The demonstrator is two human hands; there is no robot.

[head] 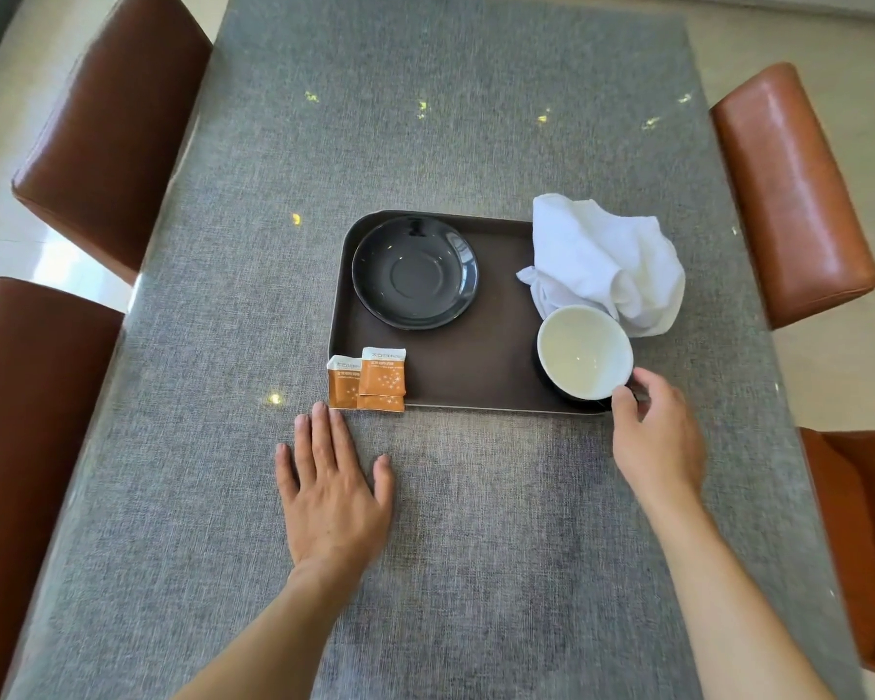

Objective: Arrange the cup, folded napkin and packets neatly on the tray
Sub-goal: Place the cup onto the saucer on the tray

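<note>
Right hand (655, 437) pinches the cup (584, 353) handle on the tray (476, 366); left hand (332, 490) lies flat, grip open.

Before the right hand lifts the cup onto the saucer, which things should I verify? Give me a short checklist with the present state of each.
1. Saucer is bare and ready to receive the cup: ok.
2. Right hand has a firm hold at the cup handle: cannot tell, the fingers cover the handle.
3. Cup is empty, so nothing spills: ok.
4. Way from cup to saucer across the tray is free: ok.
5. Napkin is folded and fully on the tray: not ok, crumpled and hanging over the right rim.
6. Packets lie fully on the tray: not ok, they overhang the near left corner.
</note>
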